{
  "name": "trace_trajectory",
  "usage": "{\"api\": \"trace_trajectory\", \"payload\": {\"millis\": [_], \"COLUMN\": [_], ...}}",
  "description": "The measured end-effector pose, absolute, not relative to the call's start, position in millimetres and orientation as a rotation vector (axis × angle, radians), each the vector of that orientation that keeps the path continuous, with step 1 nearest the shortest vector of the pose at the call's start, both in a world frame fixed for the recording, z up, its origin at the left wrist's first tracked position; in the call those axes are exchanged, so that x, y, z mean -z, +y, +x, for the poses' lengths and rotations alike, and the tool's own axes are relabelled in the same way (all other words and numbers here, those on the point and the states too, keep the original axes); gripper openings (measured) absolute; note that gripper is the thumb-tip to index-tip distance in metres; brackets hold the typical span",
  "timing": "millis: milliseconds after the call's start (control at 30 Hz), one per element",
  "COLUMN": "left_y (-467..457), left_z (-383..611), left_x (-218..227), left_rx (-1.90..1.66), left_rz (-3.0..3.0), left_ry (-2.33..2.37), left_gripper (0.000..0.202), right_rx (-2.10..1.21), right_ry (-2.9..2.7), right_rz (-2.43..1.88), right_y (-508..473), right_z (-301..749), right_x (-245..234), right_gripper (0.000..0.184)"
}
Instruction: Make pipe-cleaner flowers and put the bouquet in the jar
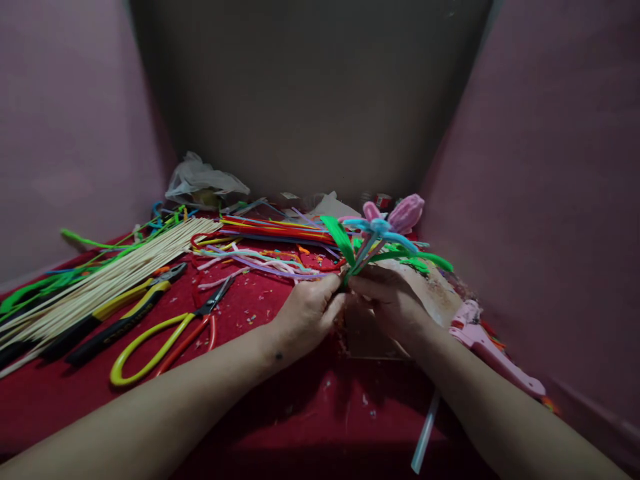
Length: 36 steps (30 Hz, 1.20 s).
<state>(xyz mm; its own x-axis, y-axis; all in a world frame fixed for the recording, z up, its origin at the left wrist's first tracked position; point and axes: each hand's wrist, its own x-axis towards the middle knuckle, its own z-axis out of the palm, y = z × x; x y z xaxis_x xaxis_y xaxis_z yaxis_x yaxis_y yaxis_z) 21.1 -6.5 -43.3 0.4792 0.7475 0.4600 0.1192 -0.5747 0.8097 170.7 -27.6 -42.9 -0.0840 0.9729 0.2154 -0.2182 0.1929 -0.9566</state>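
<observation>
A pipe-cleaner flower bunch (381, 227) stands up between my two hands, with pink and light blue heads and green leaves at its base. My left hand (311, 303) pinches the stems near a green leaf (340, 238). From the other side my right hand (387, 297) closes its fingers on the same stems, close against the left. The fingertips hide the exact point of grip. Under the right forearm a glue stick (426, 433) pokes out. The pink glue gun (500, 357) lies right of that forearm.
Scissors (150, 343) with yellow and red handles and pliers (133, 307) lie at left, beside a bundle of wooden sticks (130, 267). Several loose pipe cleaners (280, 229) and a plastic bag (200, 179) are behind. Pink walls (565, 200) flank the red cloth (280, 427).
</observation>
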Motion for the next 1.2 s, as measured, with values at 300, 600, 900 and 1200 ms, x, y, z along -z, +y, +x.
{"api": "trace_trajectory", "payload": {"millis": [300,600,900,1200], "left_y": [-2,-4,0,-5], "left_z": [26,28,23,18], "left_x": [42,43,43,44], "left_rx": [-0.764,-0.743,-0.594,-0.384], "left_rz": [1.476,1.186,0.961,0.995], "left_ry": [0.57,0.43,0.167,0.018], "left_gripper": [0.03,0.027,0.021,0.022], "right_rx": [-1.098,-1.05,-1.005,-1.494], "right_ry": [-1.319,-1.214,-1.242,-1.21], "right_rz": [-0.929,-0.934,-0.91,-0.642], "right_y": [-29,-27,-29,-33], "right_z": [173,175,169,171], "right_x": [40,39,40,44], "right_gripper": [0.01,0.013,0.014,0.016]}}
